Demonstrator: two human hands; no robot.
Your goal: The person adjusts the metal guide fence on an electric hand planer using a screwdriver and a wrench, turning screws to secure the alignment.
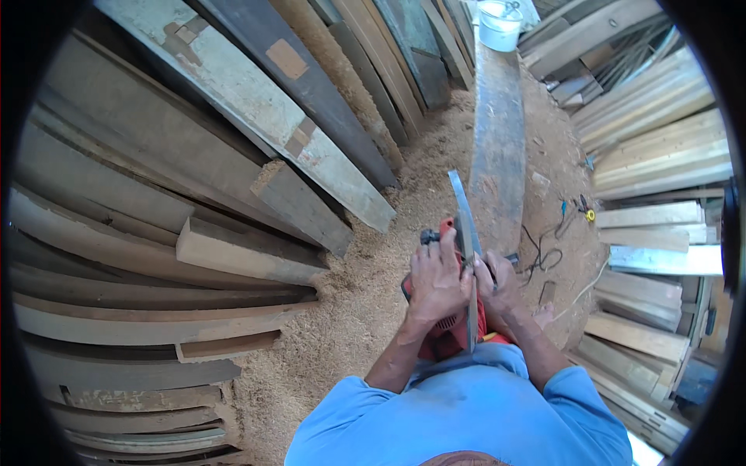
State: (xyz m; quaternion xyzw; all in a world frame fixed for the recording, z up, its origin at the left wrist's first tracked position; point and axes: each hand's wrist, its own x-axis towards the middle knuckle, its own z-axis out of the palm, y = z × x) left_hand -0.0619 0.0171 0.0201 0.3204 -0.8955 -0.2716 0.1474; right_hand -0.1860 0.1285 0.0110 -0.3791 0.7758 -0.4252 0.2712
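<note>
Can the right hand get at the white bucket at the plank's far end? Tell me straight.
Probably not. The right hand grips the red power tool close to the body, while the white bucket stands far beyond the long plank.

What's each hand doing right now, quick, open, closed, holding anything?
Left hand: closed on the red power tool, which has a flat metal base plate.
Right hand: closed around the tool's far side beside the plate.

The person wears a plain light-blue short-sleeved shirt, its fabric creased across the chest and shoulders. The sleeves end above the elbows, leaving both forearms bare. The left hand (437,281) and right hand (500,281) are ungloved, with no rings or watch visible.
</note>
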